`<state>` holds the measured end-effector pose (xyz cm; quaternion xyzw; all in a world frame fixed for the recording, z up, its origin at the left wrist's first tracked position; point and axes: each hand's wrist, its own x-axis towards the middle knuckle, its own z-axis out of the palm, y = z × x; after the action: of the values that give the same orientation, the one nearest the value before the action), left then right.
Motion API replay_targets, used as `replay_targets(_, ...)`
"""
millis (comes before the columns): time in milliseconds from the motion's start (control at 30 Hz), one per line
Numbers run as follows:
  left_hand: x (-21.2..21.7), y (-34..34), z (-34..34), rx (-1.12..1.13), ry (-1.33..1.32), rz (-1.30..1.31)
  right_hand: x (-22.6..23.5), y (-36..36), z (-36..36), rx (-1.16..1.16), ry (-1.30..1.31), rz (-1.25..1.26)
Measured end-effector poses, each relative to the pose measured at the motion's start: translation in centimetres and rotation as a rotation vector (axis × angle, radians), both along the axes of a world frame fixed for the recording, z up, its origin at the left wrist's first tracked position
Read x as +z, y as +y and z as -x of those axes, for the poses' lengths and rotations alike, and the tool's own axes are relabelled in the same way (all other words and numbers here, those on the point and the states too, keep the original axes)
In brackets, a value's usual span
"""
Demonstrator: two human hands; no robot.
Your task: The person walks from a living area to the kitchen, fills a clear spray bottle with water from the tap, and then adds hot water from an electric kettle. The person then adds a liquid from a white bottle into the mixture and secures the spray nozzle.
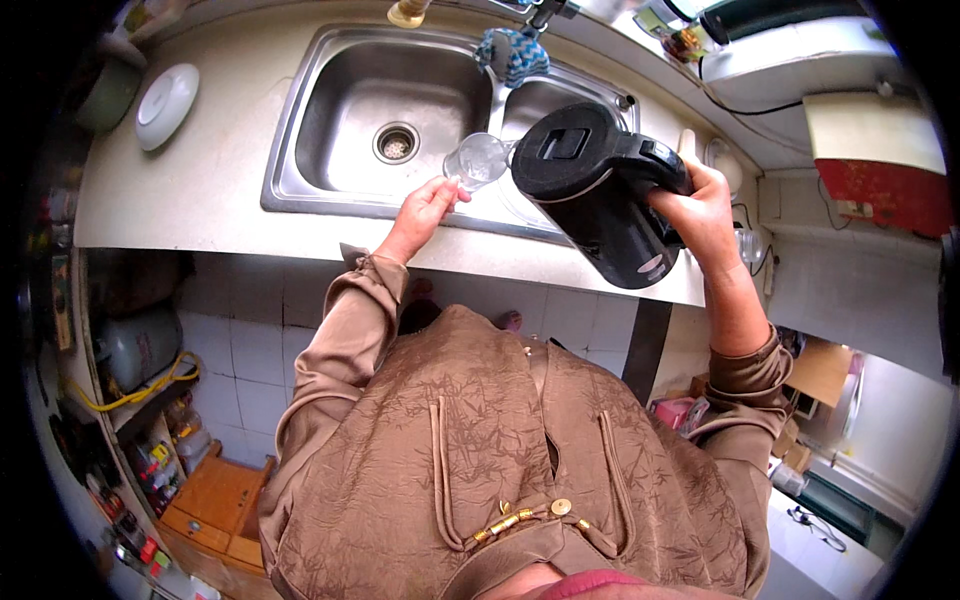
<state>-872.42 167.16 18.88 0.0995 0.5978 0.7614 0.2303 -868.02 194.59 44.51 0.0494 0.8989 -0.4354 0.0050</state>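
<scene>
Left hand is closed on the base of a clear glass, held tilted over the front rim of the steel sink. Right hand is clamped round the handle of a black electric kettle, tipped with its spout toward the glass mouth. Kettle lid is shut. A white plate lies on the table, left of the sink. A blue cloth hangs at the tap.
</scene>
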Motion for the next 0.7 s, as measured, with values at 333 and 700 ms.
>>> replay_targets(333, 0.3, 1.4, 0.2, -0.031, 0.022, -0.024, -0.4, 1.2, -0.8, -0.033, 0.015, -0.091)
replay_targets(700, 0.4, 2.9, 0.0, -0.09, -0.008, -0.027, -0.3, 1.9, -1.9, -0.095, -0.015, -0.07)
